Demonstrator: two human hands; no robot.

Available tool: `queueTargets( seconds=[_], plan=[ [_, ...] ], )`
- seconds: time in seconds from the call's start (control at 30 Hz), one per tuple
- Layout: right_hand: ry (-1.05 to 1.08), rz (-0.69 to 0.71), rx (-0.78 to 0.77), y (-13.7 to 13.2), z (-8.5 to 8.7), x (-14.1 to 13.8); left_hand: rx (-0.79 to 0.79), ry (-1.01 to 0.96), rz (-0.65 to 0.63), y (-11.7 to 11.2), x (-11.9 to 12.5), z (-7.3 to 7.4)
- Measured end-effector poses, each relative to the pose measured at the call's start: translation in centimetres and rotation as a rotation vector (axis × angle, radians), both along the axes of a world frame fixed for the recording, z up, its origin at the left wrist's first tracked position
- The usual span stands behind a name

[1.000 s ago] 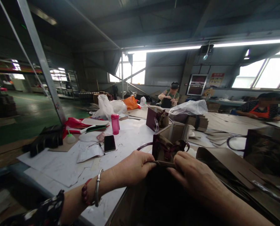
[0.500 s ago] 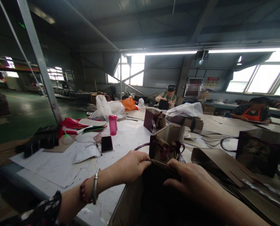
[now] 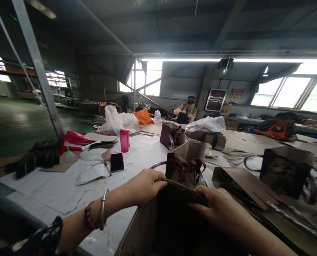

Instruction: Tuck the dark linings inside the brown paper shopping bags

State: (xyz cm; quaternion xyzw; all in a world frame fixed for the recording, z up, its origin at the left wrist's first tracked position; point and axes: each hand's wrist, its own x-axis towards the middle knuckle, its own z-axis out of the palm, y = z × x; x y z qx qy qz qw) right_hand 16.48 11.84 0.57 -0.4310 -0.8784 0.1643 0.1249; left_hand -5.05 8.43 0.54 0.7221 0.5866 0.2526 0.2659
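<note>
A dark handbag [image 3: 174,220] stands open close in front of me, its inside in deep shadow. At the far rim, my left hand [image 3: 149,185] pinches the edge between thumb and fingers. Further right on the same rim, my right hand [image 3: 217,204] grips the edge, thumb on top and fingers inside. Just beyond the rim stands an open handbag [image 3: 186,163] with dark red straps and a pale lining. Behind that one sits a smaller-looking maroon handbag [image 3: 169,135].
On the white table [image 3: 137,156] are a phone [image 3: 117,163], a notebook [image 3: 93,174], a pink bottle [image 3: 124,140] and plastic bags [image 3: 113,119]. Brown panels [image 3: 246,183] and another handbag [image 3: 283,170] lie to the right. Two people [image 3: 186,110] sit across the table.
The view has turned slightly to the right, so the surroundings sit further left. My right hand's fingers have closed more firmly over the rim; the left keeps its pinch.
</note>
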Motion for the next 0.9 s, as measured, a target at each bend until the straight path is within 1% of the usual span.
queueTargets(
  seconds=[0.17,0.3,0.4,0.6,0.8,0.9],
  plan=[
    [0.076,-0.073,-0.158,0.19,-0.18,0.15,-0.007,-0.007,0.002,-0.15,0.09,0.01],
    [0.107,-0.070,-0.266,0.72,-0.61,0.36,-0.031,-0.014,0.009,-0.23,0.21,0.03],
    [0.103,-0.074,-0.260,0.84,-0.59,0.39,-0.042,-0.030,0.001,-0.30,0.30,0.06],
    [0.065,-0.058,-0.273,0.61,-0.02,0.32,-0.045,-0.011,0.006,-0.47,0.41,0.19],
    [0.025,0.010,-0.214,0.77,-0.18,0.41,-0.034,0.037,0.016,-0.25,0.43,0.35],
    [0.005,0.041,-0.199,0.79,-0.32,0.50,-0.039,0.069,-0.006,-0.14,0.38,0.68]
  ],
)
